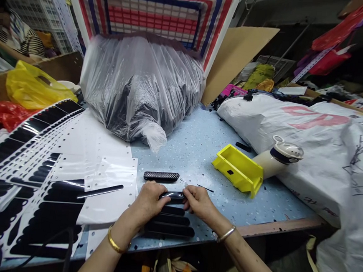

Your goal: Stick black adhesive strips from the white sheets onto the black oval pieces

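My left hand (149, 201) and my right hand (197, 201) together pinch a narrow black oblong piece (173, 195), one hand at each end, just above the blue speckled table (199, 150). Under the hands lie several more black oblong strips (170, 229) in a stack. A black perforated oblong grille (161, 176) lies on the table just beyond my hands. To the left, white backing sheets (98, 154) carry rows of black oblong stickers (34, 128), and a single thin black strip (100, 191) lies loose on one sheet.
A yellow plastic tray (237, 169) and a cream lint-shaver-like device (277, 158) lie to the right. A large clear bag of dark parts (141, 86) sits at the back centre. White sacks (310, 133) fill the right side. A person in a striped top (19, 35) sits far left.
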Tool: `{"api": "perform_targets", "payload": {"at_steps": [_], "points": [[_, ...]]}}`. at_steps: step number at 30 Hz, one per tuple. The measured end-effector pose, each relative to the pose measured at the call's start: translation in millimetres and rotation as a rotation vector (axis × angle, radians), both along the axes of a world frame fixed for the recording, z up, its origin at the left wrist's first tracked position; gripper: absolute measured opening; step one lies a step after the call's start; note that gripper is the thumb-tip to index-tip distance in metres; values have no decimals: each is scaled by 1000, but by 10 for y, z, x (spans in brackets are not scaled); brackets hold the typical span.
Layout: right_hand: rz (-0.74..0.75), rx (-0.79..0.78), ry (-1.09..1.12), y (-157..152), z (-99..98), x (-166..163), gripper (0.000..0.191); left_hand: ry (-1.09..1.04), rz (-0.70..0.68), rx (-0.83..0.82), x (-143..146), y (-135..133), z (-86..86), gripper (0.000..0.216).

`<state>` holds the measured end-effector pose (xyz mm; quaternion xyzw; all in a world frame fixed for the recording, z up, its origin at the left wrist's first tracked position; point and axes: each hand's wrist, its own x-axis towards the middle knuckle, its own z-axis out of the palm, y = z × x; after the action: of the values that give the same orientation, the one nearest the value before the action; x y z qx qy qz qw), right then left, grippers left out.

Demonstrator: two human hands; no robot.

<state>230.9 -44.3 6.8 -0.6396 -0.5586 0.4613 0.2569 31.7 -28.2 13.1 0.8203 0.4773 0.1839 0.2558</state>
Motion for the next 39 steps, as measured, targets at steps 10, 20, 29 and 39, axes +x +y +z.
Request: {"api": "perform_targets", "payload": {"at_steps": [10, 20, 29, 39], "points": [[66, -40, 26, 54, -18, -11, 39, 20, -13, -71, 3, 33, 73, 14], [193, 154, -243, 171, 108, 14, 53, -159, 52, 23, -284, 32, 180, 31], [277, 412, -404, 199, -92, -230, 45, -24, 54, 113, -482, -202, 90, 32], [193, 607, -350, 78, 34, 237, 38, -276, 630, 381, -1311, -496, 71, 26]]}}
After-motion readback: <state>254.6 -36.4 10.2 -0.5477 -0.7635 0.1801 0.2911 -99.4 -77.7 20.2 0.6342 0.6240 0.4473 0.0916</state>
